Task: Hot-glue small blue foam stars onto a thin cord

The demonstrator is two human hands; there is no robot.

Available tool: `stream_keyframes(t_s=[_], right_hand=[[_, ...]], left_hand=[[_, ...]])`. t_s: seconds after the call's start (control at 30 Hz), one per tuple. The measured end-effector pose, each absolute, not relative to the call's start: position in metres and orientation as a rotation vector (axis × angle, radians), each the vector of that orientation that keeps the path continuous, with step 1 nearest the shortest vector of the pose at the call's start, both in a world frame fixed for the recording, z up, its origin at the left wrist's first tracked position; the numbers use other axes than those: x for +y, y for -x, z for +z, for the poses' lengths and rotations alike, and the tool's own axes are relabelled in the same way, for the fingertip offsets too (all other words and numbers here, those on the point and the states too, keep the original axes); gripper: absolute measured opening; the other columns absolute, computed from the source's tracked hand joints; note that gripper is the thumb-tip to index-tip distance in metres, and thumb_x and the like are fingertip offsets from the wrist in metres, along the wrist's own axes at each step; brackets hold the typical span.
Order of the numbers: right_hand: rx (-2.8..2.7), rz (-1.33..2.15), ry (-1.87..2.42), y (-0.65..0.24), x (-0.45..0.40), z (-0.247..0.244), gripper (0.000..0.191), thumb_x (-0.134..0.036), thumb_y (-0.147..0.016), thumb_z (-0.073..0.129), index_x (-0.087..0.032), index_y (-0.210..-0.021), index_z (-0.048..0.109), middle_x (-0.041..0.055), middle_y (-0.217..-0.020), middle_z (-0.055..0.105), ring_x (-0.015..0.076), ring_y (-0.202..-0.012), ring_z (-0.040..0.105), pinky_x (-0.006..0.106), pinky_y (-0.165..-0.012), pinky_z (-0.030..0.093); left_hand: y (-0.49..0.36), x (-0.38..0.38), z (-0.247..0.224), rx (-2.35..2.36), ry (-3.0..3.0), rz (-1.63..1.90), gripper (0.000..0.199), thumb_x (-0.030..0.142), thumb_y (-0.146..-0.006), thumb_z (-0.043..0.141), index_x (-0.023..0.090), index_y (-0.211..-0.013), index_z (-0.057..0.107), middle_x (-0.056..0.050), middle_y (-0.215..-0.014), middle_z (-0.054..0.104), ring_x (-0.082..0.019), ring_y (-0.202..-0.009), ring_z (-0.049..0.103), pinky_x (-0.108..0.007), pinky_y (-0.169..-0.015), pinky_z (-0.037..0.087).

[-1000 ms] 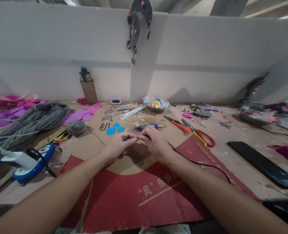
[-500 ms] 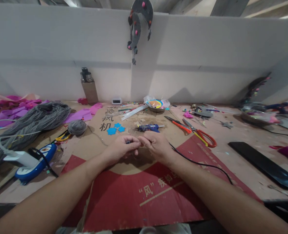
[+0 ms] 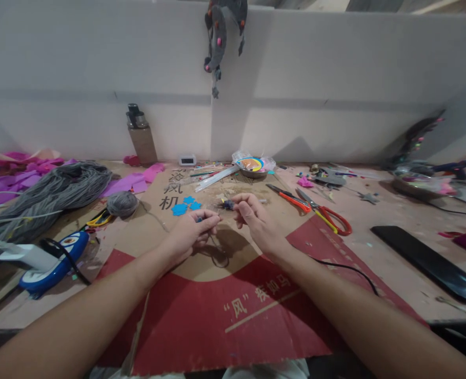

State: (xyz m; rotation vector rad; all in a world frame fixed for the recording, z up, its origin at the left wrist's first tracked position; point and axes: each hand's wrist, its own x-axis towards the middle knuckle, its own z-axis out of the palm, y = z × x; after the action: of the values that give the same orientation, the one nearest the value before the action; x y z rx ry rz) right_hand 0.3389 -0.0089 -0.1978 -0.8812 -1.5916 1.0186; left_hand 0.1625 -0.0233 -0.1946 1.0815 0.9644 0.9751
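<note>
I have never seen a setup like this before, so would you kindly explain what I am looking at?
There is no machine here: you see a person's two bare hands, filmed by a camera worn on the head that looks forward and down. A sheet of cardboard covers part of the table. Blue cutouts lie on it; farther left is a ball of grey yarn, and to the right are scissors. The left hand pinches a small blue item, mostly hidden. The right hand is beside what looks like a glue gun, largely hidden behind it; whether it grips that, I cannot tell.
</note>
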Motion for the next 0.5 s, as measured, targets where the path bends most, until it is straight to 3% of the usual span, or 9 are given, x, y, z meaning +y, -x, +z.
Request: stream_keyframes(t_s=[0.23,0.37,0.5], right_hand=[[-1.504,1.206,0.892,-0.3306,-0.0073,-0.2027,0.025,-0.036,-0.078,0.062,-0.020,-0.098,0.063,0.0016,-0.085,0.062,0.0107,-0.066,0.051,0.025,-0.060,0.042],[-1.481,1.275,0.882,-0.3286,-0.0091,-0.2028,0.016,-0.033,-0.075,0.066,-0.019,-0.083,0.065,0.0004,-0.078,0.062,0.0112,-0.067,0.052,0.026,-0.063,0.043],[-1.390,1.295,0.837,-0.3306,-0.0086,-0.2015,0.017,-0.035,-0.076,0.065,-0.019,-0.076,0.059,-0.0005,-0.076,0.060,0.0115,-0.071,0.054,0.027,-0.069,0.045]], left_hand=[[-0.1645,-0.0224,-0.1965,0.891,-0.996,0.974,0.025,0.037,-0.074,0.070,0.015,-0.077,0.057,0.004,-0.060,0.055,0.001,-0.035,0.024,-0.016,-0.036,0.011],[-0.1687,-0.0252,-0.1977,0.867,-1.027,0.901,0.028,0.039,-0.074,0.070,0.015,-0.074,0.055,0.003,-0.060,0.055,0.001,-0.036,0.024,-0.016,-0.036,0.011],[-0.1694,-0.0268,-0.1942,0.811,-0.938,0.931,0.015,0.024,-0.074,0.065,0.015,-0.083,0.057,0.001,-0.065,0.057,-0.001,-0.038,0.028,-0.015,-0.037,0.016]])
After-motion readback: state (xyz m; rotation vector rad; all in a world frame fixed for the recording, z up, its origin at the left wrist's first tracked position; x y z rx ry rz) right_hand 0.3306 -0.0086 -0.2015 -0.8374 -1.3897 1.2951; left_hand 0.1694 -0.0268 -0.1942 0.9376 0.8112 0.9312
